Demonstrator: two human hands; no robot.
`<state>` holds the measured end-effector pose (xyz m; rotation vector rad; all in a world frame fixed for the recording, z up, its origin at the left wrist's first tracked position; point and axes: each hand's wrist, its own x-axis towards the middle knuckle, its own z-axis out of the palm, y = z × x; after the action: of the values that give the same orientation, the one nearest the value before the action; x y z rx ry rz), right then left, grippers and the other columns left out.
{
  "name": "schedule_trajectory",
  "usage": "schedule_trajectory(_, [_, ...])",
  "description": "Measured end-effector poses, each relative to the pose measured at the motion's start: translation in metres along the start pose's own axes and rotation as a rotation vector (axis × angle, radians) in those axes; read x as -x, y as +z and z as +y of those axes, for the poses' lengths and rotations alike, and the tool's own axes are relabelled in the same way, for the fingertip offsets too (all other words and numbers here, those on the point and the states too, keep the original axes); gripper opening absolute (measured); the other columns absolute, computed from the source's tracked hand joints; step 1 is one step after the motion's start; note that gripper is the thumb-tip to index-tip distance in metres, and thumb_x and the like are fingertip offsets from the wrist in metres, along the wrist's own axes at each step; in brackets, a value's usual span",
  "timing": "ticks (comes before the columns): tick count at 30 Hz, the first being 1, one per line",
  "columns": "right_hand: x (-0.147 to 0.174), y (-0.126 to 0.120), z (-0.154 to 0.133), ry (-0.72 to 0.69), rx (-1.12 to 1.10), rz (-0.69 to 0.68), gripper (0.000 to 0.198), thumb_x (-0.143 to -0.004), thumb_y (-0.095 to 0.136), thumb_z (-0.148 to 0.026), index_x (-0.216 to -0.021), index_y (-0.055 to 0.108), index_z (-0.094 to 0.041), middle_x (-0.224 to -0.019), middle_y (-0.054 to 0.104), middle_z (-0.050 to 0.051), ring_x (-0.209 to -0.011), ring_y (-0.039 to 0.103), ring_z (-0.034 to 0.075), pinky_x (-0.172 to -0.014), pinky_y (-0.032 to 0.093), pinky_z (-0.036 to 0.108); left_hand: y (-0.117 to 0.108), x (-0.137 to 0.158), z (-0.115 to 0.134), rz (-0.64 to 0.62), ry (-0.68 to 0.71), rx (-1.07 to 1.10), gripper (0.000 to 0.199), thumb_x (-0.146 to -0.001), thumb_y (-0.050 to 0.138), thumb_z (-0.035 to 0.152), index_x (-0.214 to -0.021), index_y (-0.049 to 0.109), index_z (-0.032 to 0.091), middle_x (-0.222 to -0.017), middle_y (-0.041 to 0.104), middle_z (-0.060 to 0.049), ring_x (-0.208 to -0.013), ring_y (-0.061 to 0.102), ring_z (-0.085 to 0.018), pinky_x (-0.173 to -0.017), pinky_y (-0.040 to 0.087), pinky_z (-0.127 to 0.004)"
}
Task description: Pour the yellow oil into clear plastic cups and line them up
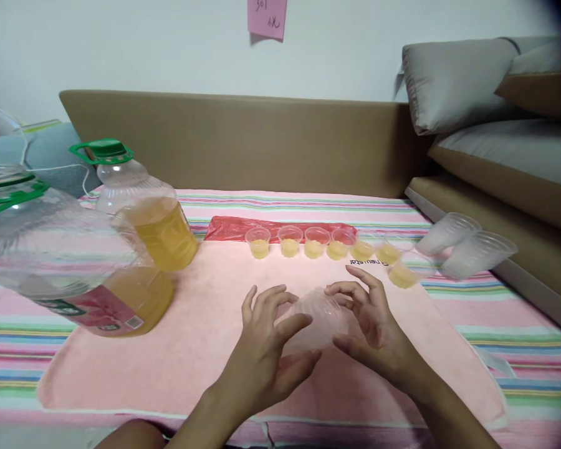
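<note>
A small stack of clear plastic cups [320, 319] lies on its side between my two hands, low over the pink towel. My left hand [273, 340] curls around its left end, the index finger and thumb against the plastic. On the other side, my right hand [371, 324] grips it with bent fingertips above and the thumb below. How many cups are nested there I cannot tell. Beyond my hands stands a curved row of small clear cups, each with some yellow oil-like liquid, among them a cup [290, 242] near the middle of the towel's far edge.
Two big plastic jugs of yellow liquid stand at the left, the near jug [135, 305] and the far jug [161, 234], both with green tops. More stacked cups [479, 255] lie at the right. A red plastic bag [224, 229] sits behind the row. Cushions [462, 87] are piled right.
</note>
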<state>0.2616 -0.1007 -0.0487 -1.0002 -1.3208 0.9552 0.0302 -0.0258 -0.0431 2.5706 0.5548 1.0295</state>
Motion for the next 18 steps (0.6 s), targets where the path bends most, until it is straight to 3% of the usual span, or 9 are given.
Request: schedule_trajectory(18, [0.0004,0.0031,-0.0044,0.05,0.0,0.05,0.09,-0.096,0.089,-0.048,-0.158,0.024,-0.038,-0.138,0.053,0.01,-0.132,0.052,0.031,-0.114,0.037,0.054,-0.0016,0.0034,-0.0006,-0.032,-0.017,-0.019,0.045,-0.1,0.067,0.026,-0.137,0.042,0.031,-0.14,0.053,-0.012,-0.145,0.041,-0.032,-0.121,0.018,-0.075])
